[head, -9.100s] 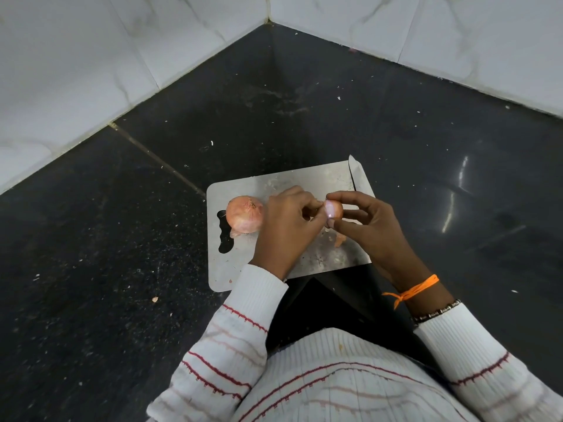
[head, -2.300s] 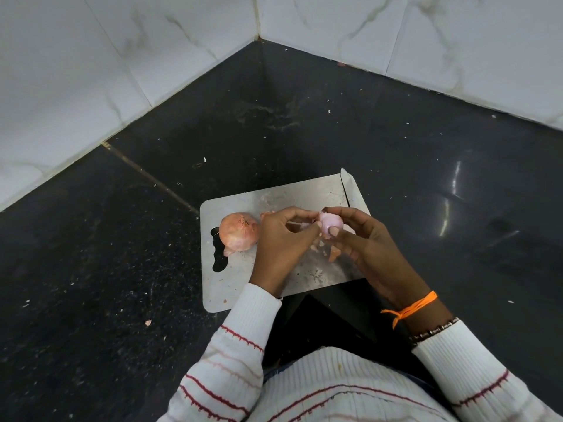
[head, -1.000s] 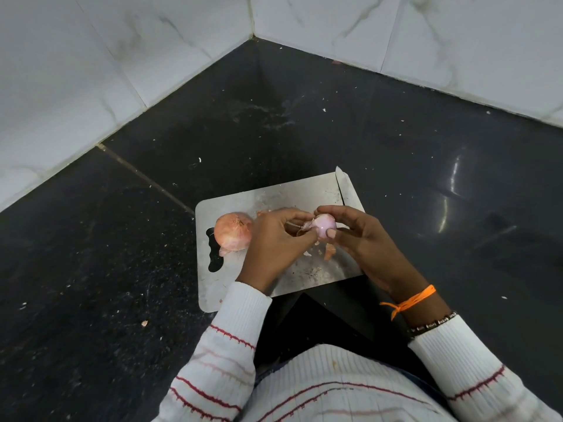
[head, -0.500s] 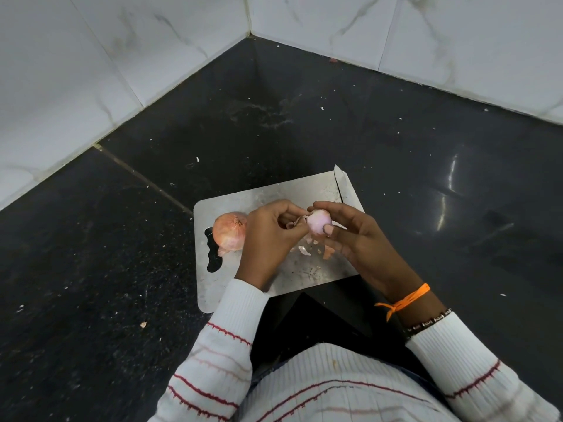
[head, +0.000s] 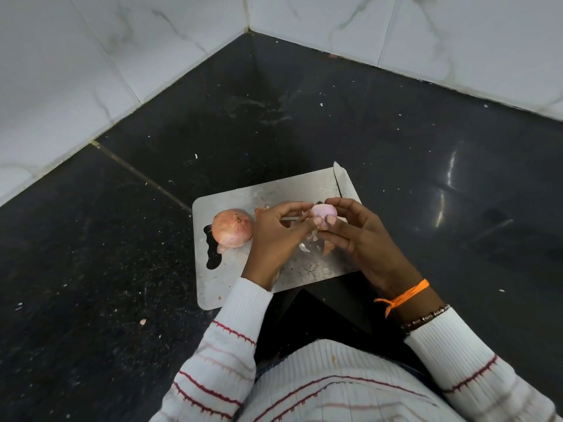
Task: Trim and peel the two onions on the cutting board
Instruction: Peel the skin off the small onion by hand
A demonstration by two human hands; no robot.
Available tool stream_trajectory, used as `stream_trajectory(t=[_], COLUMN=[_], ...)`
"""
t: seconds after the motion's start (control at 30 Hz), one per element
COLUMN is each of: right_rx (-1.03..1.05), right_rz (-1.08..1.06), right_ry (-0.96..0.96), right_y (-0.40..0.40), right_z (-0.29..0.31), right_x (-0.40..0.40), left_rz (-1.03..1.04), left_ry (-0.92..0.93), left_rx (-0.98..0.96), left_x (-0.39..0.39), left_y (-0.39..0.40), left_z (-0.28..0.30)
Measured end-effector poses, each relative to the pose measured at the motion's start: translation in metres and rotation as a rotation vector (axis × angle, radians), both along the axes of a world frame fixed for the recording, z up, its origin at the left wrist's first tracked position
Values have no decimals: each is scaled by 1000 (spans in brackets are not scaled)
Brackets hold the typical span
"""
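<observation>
A steel cutting board (head: pixel 237 194) lies on the dark stone counter. On its left side sits an onion (head: pixel 232 228) still in its orange-brown skin, next to the board's handle slot. Above the board's middle, my right hand (head: pixel 353 239) grips a small, pale pink, mostly peeled onion (head: pixel 323 212) with fingers curled round it. My left hand (head: pixel 275 236) pinches a strip of skin at that onion's left side. A knife blade (head: pixel 341 181) pokes out along the board's right edge, mostly hidden by my right hand.
Loose peel scraps (head: pixel 316 246) lie on the board under my hands. White marble-tiled walls (head: pixel 91 71) meet in a corner behind the counter. Small crumbs speckle the black counter (head: pixel 106 239). My lap and white striped sweater fill the bottom of the view.
Both hands stay over the board with the small onion, which has turned a little in my right hand. More pale flesh shows and scraps lie below. The large onion has not moved.
</observation>
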State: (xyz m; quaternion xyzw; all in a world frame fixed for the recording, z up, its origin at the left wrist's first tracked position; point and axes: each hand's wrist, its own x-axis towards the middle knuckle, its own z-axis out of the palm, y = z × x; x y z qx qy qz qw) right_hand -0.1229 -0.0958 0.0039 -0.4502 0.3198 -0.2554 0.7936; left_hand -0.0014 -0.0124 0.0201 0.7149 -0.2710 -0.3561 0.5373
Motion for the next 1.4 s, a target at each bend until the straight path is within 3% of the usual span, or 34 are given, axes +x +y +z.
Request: stream_trajectory(t=[0.63,0.77,1.03,1.3,1.4], right_rx=[-183,-101,19,38,46], right_rz=[-10,-36,-57,-16,0], right_ry=[116,84,-12,-19,-3], right_y=[2,5,1,4,5], right_z=[-7,-6,-2,0,-1], right_x=[5,5,3,2,3], left_rz=[155,199,211,168,185], left_ry=[107,97,294,109,-101], left_rx=[-88,-104,-132,-162,-162], left_x=[-7,-8,-8,-9,-8], left_y=[-2,-2,-3,-2,-1], left_z=[-5,-8,-7,-13,-13])
